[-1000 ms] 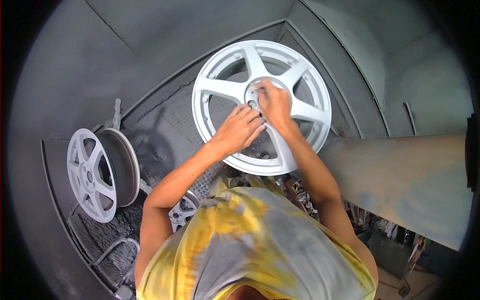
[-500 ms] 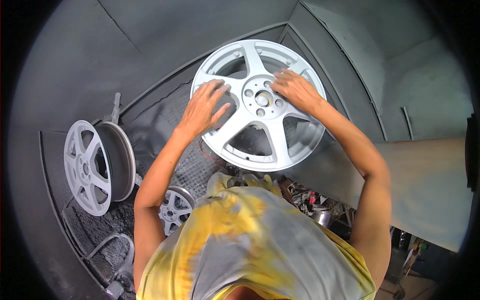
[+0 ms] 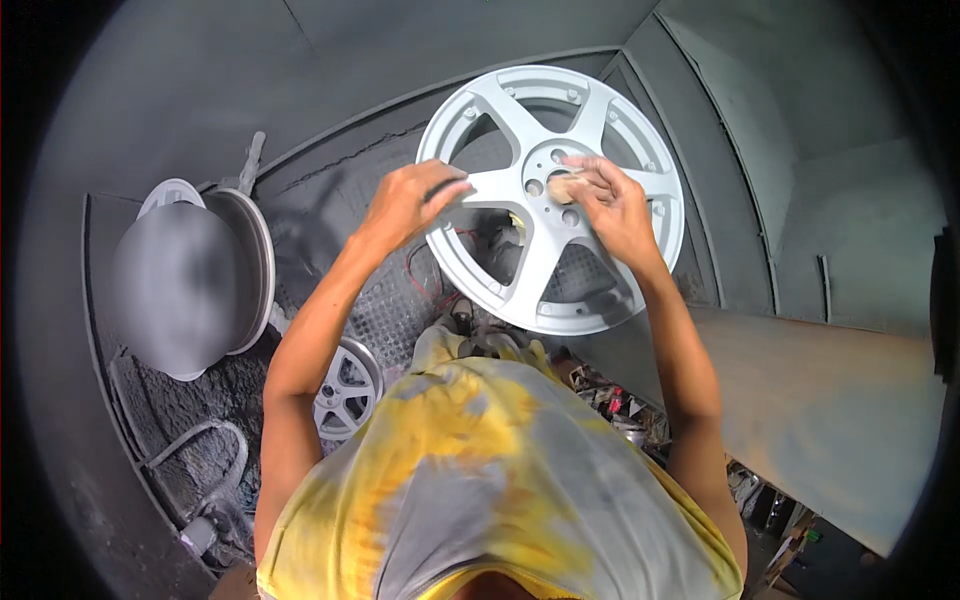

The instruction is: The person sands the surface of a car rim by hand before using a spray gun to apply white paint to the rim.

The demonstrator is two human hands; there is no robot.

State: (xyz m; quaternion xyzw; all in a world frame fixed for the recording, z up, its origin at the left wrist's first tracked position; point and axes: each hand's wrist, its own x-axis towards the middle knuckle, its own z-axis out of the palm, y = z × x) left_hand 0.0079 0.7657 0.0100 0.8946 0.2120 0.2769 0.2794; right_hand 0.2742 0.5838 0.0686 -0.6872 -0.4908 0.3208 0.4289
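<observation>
In front of me stands a large pale grey alloy wheel (image 3: 540,285) with several spokes, its face toward me. At its hub, my right hand (image 3: 618,212) pinches a small tan piece (image 3: 564,189) close to the centre hole and bolt holes; what the piece is I cannot make out. My left hand (image 3: 408,202) is over the wheel's left rim, at the outer end of a spoke. Its fingers are bent, the thumb stays apart from them, and nothing shows in between. Whether it presses on the spoke is unclear.
At left stands another wheel (image 3: 262,270), its face covered by a blurred grey patch. A smaller-looking wheel (image 3: 346,392) lies below by my left arm. Grey walls surround the wheel; a flat panel (image 3: 800,400) lies at right, with clutter (image 3: 612,395) beside it. A hose (image 3: 240,450) lies lower left.
The wheel's spokes have turned, and it now appears farther right in view. My right hand has turned and now pinches the tan piece at the hub. My left fingers have drawn together.
</observation>
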